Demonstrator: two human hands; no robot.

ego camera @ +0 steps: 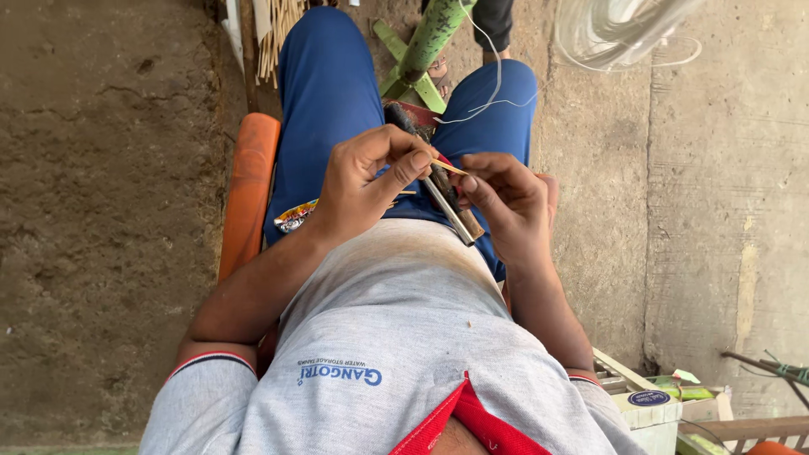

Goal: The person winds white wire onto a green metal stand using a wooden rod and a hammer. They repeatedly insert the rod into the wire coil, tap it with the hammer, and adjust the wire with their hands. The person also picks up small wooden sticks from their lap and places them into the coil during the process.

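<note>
- Bamboo, by the look of it: a thin pale sliver [449, 167] is pinched between thumb and forefinger of the left hand [366, 181], with its other end at the fingertips of the right hand [506, 202]. It's tiny, so hard to say more.
- Both hands are curled narrow around it, right over the lap, roughly mid-scene.
- A knife-like tool [447, 202] with a dark handle and grey metal edge lies slanted under the hands on the blue trousers [324, 93]. I can't tell if the right hand actually grips it or if it just rests on the thigh.
- A crinkly coloured wrapper [295, 216] pokes out by the left wrist, half hidden.
- At the far end, a green bamboo pole [430, 38] crosses between the knees, with white string [493, 76] trailing off it and a bundle of thin sticks [274, 34] cut off at the top edge.
- An orange seat edge [249, 185] is on the left.
- Rough concrete floor [101, 211] all round; some boxes [653, 409] are cut off at the near right.
</note>
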